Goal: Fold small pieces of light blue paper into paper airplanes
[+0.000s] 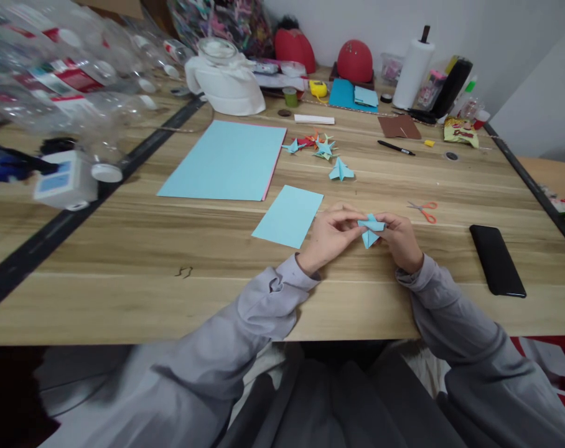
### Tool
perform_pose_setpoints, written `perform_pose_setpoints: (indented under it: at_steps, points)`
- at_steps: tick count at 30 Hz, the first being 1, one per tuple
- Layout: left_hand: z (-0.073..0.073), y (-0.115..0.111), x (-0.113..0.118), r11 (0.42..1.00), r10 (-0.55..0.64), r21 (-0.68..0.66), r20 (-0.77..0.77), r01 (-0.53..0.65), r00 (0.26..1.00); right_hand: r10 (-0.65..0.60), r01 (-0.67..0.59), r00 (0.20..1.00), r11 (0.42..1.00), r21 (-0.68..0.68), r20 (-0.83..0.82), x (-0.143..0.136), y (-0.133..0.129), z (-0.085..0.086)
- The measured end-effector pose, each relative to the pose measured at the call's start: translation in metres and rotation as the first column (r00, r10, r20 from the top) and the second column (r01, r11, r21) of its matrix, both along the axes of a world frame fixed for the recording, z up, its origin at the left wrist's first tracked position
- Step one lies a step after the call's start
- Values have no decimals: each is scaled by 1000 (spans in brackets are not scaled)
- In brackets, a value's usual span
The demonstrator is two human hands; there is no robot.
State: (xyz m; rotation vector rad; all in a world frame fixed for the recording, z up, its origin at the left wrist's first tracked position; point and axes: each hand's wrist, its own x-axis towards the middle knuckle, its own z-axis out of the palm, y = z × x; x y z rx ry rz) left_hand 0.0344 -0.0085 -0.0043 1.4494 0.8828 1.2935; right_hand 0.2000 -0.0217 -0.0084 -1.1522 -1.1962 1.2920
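Both left hand and right hand pinch folded paper; yellow packet looks illegible.

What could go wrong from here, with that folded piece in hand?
The small folded blue paper, pinched between the left hand and right hand, might crease wrongly or tear if pulled unevenly. The left hand could nudge the loose blue sheet beside it. The right hand might catch the orange-handled scissors nearby.
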Motion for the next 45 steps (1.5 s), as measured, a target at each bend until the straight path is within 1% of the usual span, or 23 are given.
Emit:
perform_pose_setpoints:
  at_steps: [3, 5, 10, 13, 19, 22, 26, 32, 36, 41, 43, 45]
  points:
    - [-2, 2, -1, 997, -47, 61, -72, 51, 996, 32, -32, 999, 1000, 0, 21, 0, 0, 0]
    - [-6, 4, -1, 995, -58, 78, -87, 65, 995, 47, -47, 998, 999, -5, 49, 0, 0, -1]
    - [-19, 11, -1, 994, -47, 96, -78, 54, 996, 74, -72, 995, 997, -23, 66, 1, 2, -2]
    - [-22, 13, -1, 993, -38, 105, -80, 46, 996, 87, -84, 993, 996, -33, 74, 1, 3, -4]
    - [-15, 6, -1, 986, -62, 151, -96, 76, 993, 168, -173, 974, 985, 23, 149, 1, 2, -7]
    - [-12, 2, 0, 984, -83, 149, -81, 94, 993, 198, -216, 957, 974, 65, 210, 1, 2, -8]
    - [-10, 0, 1, 983, -102, 145, -59, 110, 993, 200, -237, 945, 964, 118, 259, 1, 2, -8]
    - [-10, 1, 3, 991, -66, 117, 18, 63, 998, 174, -226, 931, 965, 133, 321, 0, 0, -9]
    - [-8, 0, 3, 991, -78, 113, 43, 72, 996, 228, -285, 906, 952, 115, 355, 1, 0, -8]
    - [-3, -3, 4, 992, -85, 98, 70, 78, 994, 304, -340, 887, 939, 48, 348, 0, -2, -4]
    - [-1, -3, 4, 993, -92, 78, 77, 86, 993, 314, -340, 888, 940, 20, 337, -1, -3, -2]
    - [1, -3, 3, 994, -99, 48, 65, 96, 993, 298, -312, 899, 950, -8, 321, -2, -3, -1]
